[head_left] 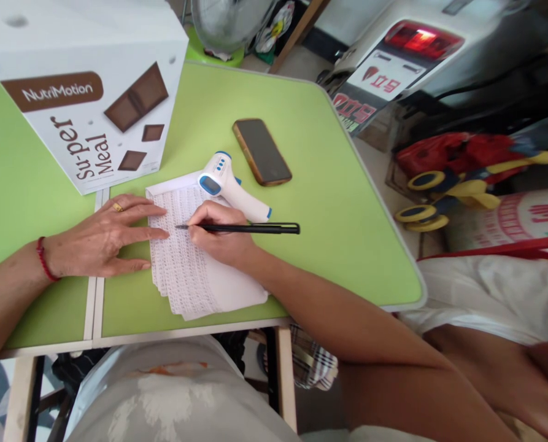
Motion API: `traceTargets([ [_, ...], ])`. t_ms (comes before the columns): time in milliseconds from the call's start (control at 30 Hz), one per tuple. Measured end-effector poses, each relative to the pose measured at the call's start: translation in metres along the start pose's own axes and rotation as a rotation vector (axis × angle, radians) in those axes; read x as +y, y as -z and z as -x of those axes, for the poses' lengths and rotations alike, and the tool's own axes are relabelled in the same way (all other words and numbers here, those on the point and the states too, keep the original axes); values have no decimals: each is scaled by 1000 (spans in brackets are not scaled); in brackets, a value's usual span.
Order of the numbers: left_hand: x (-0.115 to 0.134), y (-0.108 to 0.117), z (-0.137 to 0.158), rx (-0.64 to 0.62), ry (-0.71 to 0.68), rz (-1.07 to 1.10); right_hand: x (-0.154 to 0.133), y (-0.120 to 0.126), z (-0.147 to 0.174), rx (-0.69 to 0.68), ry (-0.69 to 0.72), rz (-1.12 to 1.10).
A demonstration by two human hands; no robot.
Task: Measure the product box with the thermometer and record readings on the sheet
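Observation:
My left hand [101, 239] lies flat with fingers spread, its fingertips on the left edge of a stack of paper sheets [237, 282]. A ring and a red bracelet are on this hand and wrist. Closed around a black pen [255, 228], my right hand [221, 230] rests on the top sheet, and the pen tip touches or nearly touches it. Rows of small handwriting cover the left part of the page. A white and blue infrared thermometer [246, 201] lies just beyond my right hand, over the paper's upper edge. Further back is a phone [262, 151] in a brown case.
A big white box [131, 92] stands on the green table [347, 245] at the back left. A fan [227, 24] is behind the table. Right of it are a vehicle's rear with a red light [423, 40], yellow-blue handles [458, 190], and a person's white clothing [480, 294].

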State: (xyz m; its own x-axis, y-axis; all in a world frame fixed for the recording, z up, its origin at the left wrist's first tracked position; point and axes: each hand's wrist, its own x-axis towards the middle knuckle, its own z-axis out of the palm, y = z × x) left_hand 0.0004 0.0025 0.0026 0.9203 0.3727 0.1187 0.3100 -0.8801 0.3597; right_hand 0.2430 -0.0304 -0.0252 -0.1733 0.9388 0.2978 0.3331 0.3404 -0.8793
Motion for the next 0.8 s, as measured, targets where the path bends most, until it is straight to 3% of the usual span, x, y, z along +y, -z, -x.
traceTargets([
  [400, 0, 0, 0, 0, 5, 7, 2, 1, 0, 2, 12, 45],
  [633, 0, -1, 0, -1, 4, 5, 4, 1, 1, -10, 87, 0],
  [800, 0, 0, 0, -2, 4, 10, 5, 1, 0, 40, 81, 11],
])
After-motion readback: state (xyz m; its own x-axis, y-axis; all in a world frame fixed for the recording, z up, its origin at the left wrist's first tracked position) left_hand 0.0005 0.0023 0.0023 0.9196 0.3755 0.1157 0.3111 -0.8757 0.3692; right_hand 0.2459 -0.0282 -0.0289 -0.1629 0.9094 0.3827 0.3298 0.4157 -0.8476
